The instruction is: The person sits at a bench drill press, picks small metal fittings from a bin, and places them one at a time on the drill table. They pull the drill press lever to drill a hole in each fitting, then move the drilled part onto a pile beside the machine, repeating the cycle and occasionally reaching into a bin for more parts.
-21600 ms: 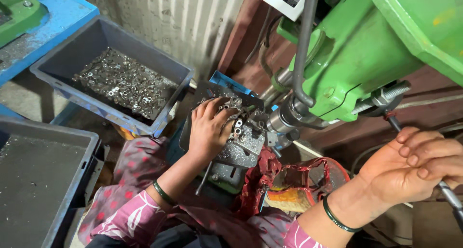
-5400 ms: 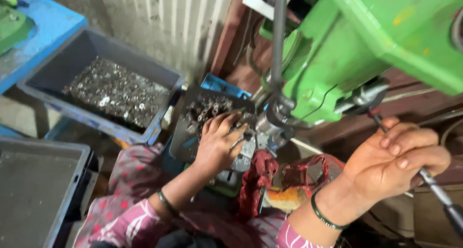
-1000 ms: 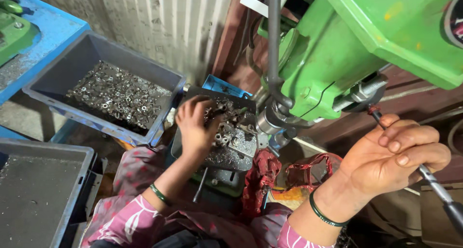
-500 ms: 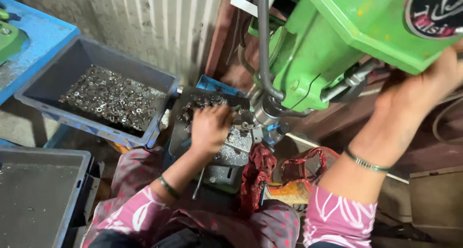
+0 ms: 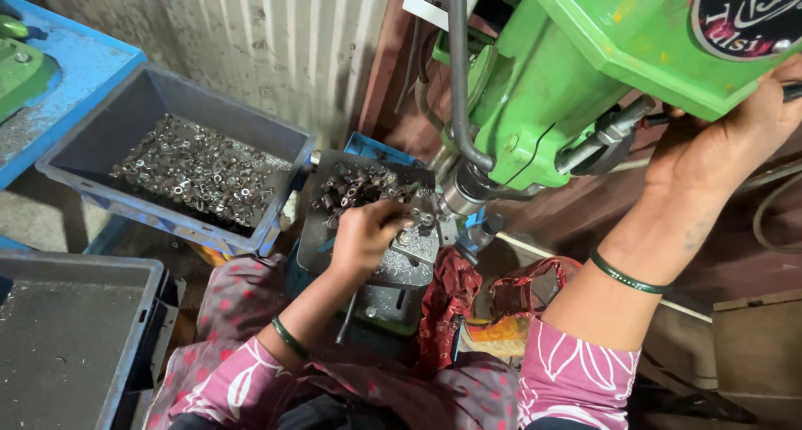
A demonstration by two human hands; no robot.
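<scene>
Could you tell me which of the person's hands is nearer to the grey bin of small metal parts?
Left. The left hand is on the drill table just right of the grey bin; the right hand is far right.

Bright even daylight, soft shadows, sharp focus, wide-angle distortion.

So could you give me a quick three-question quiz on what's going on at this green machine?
1. True or false: the right hand rests on the worker's lap.
2. What fills the blue bin? A) sand B) small metal parts C) cloth
3. Fill in: the left hand is on the machine's ____, under the spindle.

Key: 1. False, it is raised to the lever beside the green drill head. 2. B, metal parts. 3. Table, among loose parts.
</scene>
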